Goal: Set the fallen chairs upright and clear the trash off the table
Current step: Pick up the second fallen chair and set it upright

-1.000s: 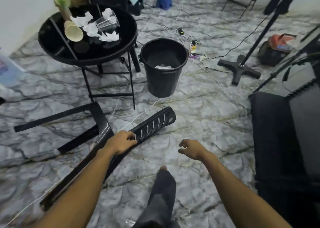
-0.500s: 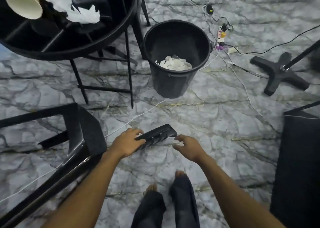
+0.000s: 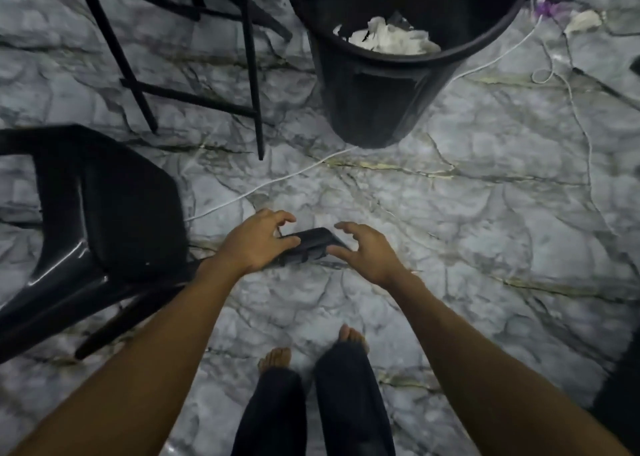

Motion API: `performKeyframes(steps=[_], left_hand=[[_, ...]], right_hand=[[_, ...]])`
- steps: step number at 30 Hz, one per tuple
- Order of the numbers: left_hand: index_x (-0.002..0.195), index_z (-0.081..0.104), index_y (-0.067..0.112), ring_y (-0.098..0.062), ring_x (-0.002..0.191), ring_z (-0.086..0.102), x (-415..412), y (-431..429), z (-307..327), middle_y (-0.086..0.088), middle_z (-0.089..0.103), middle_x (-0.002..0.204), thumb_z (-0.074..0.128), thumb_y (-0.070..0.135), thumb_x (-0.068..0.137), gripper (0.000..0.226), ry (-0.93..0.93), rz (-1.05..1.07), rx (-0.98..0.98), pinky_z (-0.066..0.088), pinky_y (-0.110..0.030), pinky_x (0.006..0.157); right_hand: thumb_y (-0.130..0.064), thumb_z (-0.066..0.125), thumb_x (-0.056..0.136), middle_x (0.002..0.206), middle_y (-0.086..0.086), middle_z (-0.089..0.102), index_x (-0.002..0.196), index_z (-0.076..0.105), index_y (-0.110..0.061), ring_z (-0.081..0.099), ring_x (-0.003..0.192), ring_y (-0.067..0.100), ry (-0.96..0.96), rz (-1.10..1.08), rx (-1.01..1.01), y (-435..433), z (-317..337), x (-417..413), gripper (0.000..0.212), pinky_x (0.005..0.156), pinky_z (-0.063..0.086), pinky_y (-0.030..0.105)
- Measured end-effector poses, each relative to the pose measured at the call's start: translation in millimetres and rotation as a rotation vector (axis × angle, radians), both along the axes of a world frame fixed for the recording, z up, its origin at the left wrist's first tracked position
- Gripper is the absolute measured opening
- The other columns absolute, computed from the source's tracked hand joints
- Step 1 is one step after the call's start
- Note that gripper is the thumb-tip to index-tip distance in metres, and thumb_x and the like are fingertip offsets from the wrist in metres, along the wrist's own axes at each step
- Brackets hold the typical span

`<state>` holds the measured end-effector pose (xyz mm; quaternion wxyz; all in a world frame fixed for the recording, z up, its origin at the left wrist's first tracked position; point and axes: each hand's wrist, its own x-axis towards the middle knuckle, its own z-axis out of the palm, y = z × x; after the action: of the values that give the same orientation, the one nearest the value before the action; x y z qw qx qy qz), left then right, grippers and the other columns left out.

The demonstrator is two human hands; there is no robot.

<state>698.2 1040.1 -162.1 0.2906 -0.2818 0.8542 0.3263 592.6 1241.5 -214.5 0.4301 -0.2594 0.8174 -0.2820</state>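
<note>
Grey marbled floor [image 3: 485, 247] fills the view, and the fallen chair [image 3: 114, 220] lies on it at the left, with the top of its backrest [image 3: 311, 242] reaching the middle, between our hands. Our left grip [image 3: 254, 244] has its fingers curled over that top rail and holds it. Our right grip [image 3: 369, 253] is wide, fingers spread at the rail's free end, and we cannot tell whether it touches yet

We judge the lift risky for now. With only one grip closed, the glossy plastic could twist or slip as the weight comes up. A white cable [image 3: 277, 182] runs across the floor just beyond the backrest and toward the seat, so a leg could snag it. The counter legs [image 3: 251, 74] and the black bin [image 3: 374, 102], which has crumpled paper [image 3: 388, 38] in it, stand near, and a wide swing could knock either one. Our bare feet [image 3: 277, 358] are close below the rail, should it drop

We see the chair lying on its side. Its long axis runs from the legs at the lower left edge up to the backrest at the centre, and the top rail points right, toward the bin
</note>
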Motion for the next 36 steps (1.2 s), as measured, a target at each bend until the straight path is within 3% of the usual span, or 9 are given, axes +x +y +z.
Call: performKeyframes(steps=[5, 10, 22, 25, 27, 31, 34, 36], left_hand=[[0.123, 0.062, 0.03, -0.022, 0.111, 0.058, 2.6, 7.2, -13.3, -0.004, 0.058, 0.119, 0.068, 0.041, 0.087, 0.038, -0.005, 0.047, 0.029, 0.046, -0.032, 0.093], [0.116, 0.066, 0.031, -0.022, 0.099, 0.061, -3.0, 16.3, -22.4, -0.002, 0.059, 0.109, 0.074, 0.036, 0.083, 0.034, 0.025, 0.072, 0.056, 0.047, -0.028, 0.08], [0.107, 0.07, 0.034, -0.017, 0.092, 0.061, 1.3, 22.1, -42.9, 0.003, 0.065, 0.1, 0.078, 0.034, 0.079, 0.029, 0.143, 0.097, 0.053, 0.052, -0.039, 0.084], [0.106, 0.071, 0.033, -0.016, 0.089, 0.063, 10.6, 19.4, -23.3, 0.006, 0.065, 0.097, 0.079, 0.031, 0.077, 0.03, 0.154, 0.112, 0.07, 0.055, -0.038, 0.08], [0.103, 0.072, 0.035, -0.013, 0.085, 0.066, 20.4, 13.0, -3.5, 0.008, 0.065, 0.096, 0.081, 0.03, 0.075, 0.029, 0.177, 0.145, 0.094, 0.058, -0.039, 0.075], [0.102, 0.074, 0.031, -0.008, 0.083, 0.068, 53.2, -13.7, 66.1, 0.003, 0.069, 0.1, 0.082, 0.019, 0.076, 0.03, 0.25, 0.178, 0.145, 0.054, -0.015, 0.067], [0.101, 0.072, 0.033, -0.008, 0.091, 0.068, 90.9, -40.9, 127.9, 0.006, 0.07, 0.102, 0.082, 0.023, 0.076, 0.029, 0.29, 0.174, 0.139, 0.058, -0.028, 0.078], [0.1, 0.07, 0.037, -0.008, 0.095, 0.066, 117.5, -59.9, 165.9, 0.008, 0.07, 0.101, 0.082, 0.027, 0.075, 0.03, 0.3, 0.16, 0.112, 0.055, -0.036, 0.086]], right_hand=[[-0.038, 0.065, 0.09, 0.125, 0.009, 0.064, 0.128, 0.059, -0.018, 0.058, 0.114, 0.026, -0.01, 0.039, -0.069, 0.5, -17.0, -2.5, 0.043, 0.092, 0.047, 0.037], [-0.029, 0.067, 0.089, 0.111, 0.004, 0.072, 0.116, 0.066, -0.019, 0.065, 0.102, 0.023, -0.008, 0.034, -0.157, 0.9, -23.0, -6.1, 0.029, 0.088, 0.051, 0.039], [-0.026, 0.073, 0.084, 0.111, 0.004, 0.072, 0.115, 0.067, -0.018, 0.066, 0.102, 0.018, -0.101, -0.109, -0.172, 3.1, -45.8, 5.1, 0.033, 0.091, 0.051, 0.029], [-0.031, 0.077, 0.08, 0.104, -0.001, 0.071, 0.12, 0.064, -0.023, 0.063, 0.093, 0.005, -0.161, -0.154, -0.175, 4.8, -37.6, 12.5, 0.043, 0.08, 0.046, 0.007], [-0.034, 0.079, 0.077, 0.099, -0.007, 0.068, 0.122, 0.064, -0.025, 0.06, 0.092, -0.003, -0.188, -0.204, -0.195, 6.6, -27.6, 19.5, 0.048, 0.074, 0.041, 0.0], [-0.031, 0.082, 0.073, 0.095, -0.004, 0.073, 0.104, 0.073, -0.024, 0.066, 0.089, 0.005, -0.159, -0.257, -0.299, -7.5, 19.7, 48.8, 0.034, 0.076, 0.05, 0.015], [-0.041, 0.08, 0.071, 0.087, -0.006, 0.071, 0.093, 0.076, -0.024, 0.064, 0.081, 0.008, -0.095, -0.253, -0.399, -33.6, 73.6, 82.6, 0.028, 0.07, 0.051, 0.023], [-0.047, 0.078, 0.07, 0.082, -0.012, 0.066, 0.088, 0.076, -0.026, 0.06, 0.081, 0.006, -0.053, -0.258, -0.448, -53.5, 113.6, 107.5, 0.028, 0.07, 0.048, 0.021]])
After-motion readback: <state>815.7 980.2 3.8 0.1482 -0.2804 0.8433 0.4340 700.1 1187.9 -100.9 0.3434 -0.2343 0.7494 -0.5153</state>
